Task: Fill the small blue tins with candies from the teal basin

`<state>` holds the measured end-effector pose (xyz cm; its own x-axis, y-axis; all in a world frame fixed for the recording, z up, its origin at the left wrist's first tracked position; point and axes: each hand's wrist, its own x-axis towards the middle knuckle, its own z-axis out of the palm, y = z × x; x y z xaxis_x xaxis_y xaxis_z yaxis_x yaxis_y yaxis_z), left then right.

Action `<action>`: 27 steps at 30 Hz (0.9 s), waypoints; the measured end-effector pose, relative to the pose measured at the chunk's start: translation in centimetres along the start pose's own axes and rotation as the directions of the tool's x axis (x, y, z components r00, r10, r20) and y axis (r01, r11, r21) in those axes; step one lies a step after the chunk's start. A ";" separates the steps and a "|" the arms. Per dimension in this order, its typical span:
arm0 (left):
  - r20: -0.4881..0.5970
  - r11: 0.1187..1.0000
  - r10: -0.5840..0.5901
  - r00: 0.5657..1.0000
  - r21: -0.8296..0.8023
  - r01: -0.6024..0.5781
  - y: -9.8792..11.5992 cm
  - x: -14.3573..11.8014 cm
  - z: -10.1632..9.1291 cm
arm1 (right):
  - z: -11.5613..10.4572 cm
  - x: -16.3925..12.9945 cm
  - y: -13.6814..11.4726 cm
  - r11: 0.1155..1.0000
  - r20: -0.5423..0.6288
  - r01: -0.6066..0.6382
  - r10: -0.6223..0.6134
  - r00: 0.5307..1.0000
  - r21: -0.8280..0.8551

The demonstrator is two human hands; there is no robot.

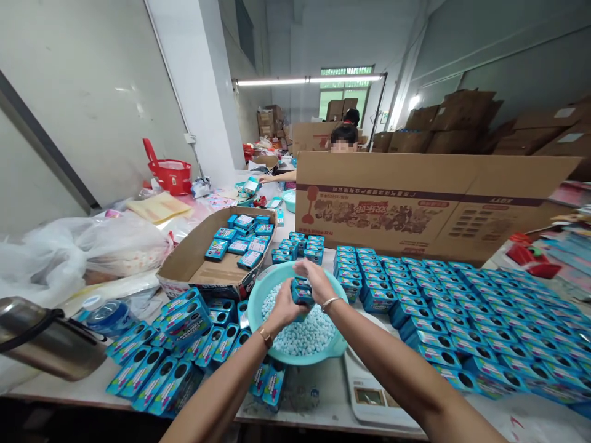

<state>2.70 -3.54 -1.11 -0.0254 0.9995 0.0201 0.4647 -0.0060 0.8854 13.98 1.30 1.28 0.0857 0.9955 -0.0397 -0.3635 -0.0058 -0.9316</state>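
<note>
Head view: we count 2 hands at work over 1 basin [305, 359], round, smooth pale-turquoise plastic. In it, too many pellets [302, 339] to count: small, rounded, white to pale blue. 1 blue box [301, 293] is above them, inside the rim outline; printed, rectangular. Our left hand [285, 306] grasps it from the side, thumb and fingers around it. Our right hand [318, 284] is bent over its top end; we can't tell if it grips or just cups. 1 band on each wrist.

Right of basin: dozens of like boxes [455, 329] in tight rows, dark round holes on their upper faces. Left: a looser cluster [187, 323], roughly 20, some tilted. Behind that, 1 cut-down cardboard carton [184, 258] with about 12 more, lying jumbled.

Also 1 white scale [369, 400] partly under our right forearm, 1 brushed-steel flask [55, 344], 1 red plastic basket [173, 178], 1 standing corrugated panel [392, 172].
</note>
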 end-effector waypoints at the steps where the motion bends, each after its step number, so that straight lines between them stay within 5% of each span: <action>1: 0.034 0.999 0.014 0.999 -0.036 -0.012 0.0 -0.1 0.0 | -0.1 0.0 -0.2 1.000 -0.003 -0.013 0.013 1.000 -0.004; 13: 0.190 0.913 0.020 0.982 -0.404 0.060 -0.2 -0.3 -0.8 | -1.2 -1.1 -0.2 0.999 -0.150 0.007 -0.014 0.989 -0.051; 18: 0.198 0.896 0.013 0.980 -0.438 0.077 0.0 -0.3 -1.0 | -1.1 -1.4 0.7 0.998 -0.092 -0.048 0.044 0.995 -0.041; 23: 0.197 0.865 -0.010 0.980 -0.490 0.107 0.1 -0.2 -0.7 | -0.5 -2.0 1.0 0.995 -0.099 0.050 -0.059 0.993 -0.091; 27: 0.256 0.818 0.044 0.966 -0.564 0.112 0.1 -2.0 -2.5 | -2.9 -1.8 0.0 1.000 -0.064 -0.016 0.015 0.998 -0.017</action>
<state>0.61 -5.59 0.08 0.2228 0.9730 -0.0608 -0.1213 0.0896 0.9886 16.52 -0.81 0.31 0.1392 0.9873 -0.0764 -0.3492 -0.0232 -0.9368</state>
